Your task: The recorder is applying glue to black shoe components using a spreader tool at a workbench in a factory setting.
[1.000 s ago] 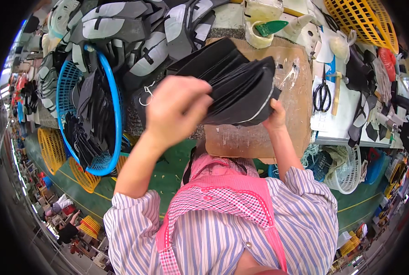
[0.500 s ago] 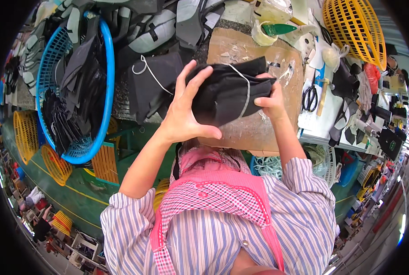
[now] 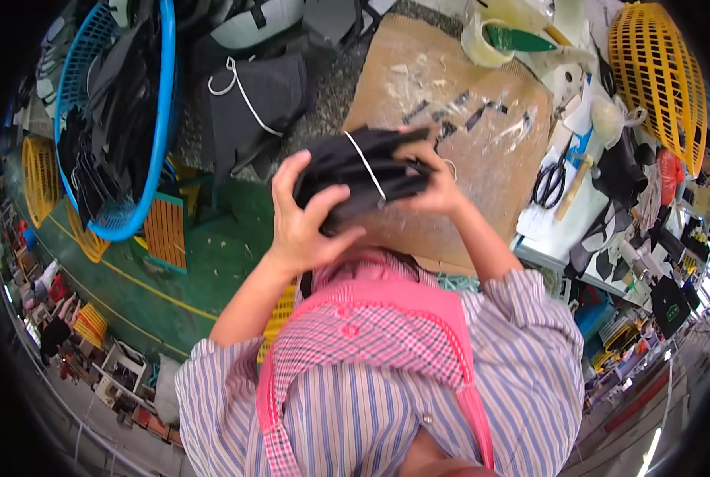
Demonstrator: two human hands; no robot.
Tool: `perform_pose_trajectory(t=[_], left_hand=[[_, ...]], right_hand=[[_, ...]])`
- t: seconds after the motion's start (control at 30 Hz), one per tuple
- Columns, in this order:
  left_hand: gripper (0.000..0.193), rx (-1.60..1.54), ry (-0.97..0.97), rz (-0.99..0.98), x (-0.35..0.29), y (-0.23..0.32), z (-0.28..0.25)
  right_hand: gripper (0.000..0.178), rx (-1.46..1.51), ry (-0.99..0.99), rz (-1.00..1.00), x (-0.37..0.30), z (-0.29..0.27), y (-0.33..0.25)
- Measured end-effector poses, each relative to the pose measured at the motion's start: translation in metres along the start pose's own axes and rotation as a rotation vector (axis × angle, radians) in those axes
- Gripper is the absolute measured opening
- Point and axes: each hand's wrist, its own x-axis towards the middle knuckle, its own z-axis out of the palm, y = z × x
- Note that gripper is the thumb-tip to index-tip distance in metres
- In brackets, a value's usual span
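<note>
Above the cardboard sheet, near its left front edge, I hold a bundle of black fabric pieces. A thin white tie runs round its middle. My left hand is curled around the bundle's left end, with bent fingers and the thumb on the near side. My right hand grips the right end, where loose layers stick out. Part of its fingers is hidden by the fabric. A second tied bundle of dark grey pieces lies on the table to the left, apart from my hands.
A blue basket full of dark pieces stands at the left. Tape roll, green-handled tool, black scissors and a wooden-handled hammer lie at the right. A yellow basket stands at the far right.
The bundle has come nearer to me and left, and has turned. My left hand has closed in on its end from a wider spread. The view has shifted too.
</note>
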Motion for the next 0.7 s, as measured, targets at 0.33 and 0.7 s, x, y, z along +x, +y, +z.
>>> perform_pose_trajectory(t=[0.33, 0.7], left_hand=[[0.076, 0.166, -0.139, -0.143, 0.021, 0.003, 0.009], [0.056, -0.196, 0.069, -0.192, 0.015, -0.041, 0.012]], right_hand=[[0.021, -0.855, 0.091, -0.040, 0.042, 0.007, -0.071], [0.010, 1.107, 0.467, 0.375, 0.021, -0.036, -0.021]])
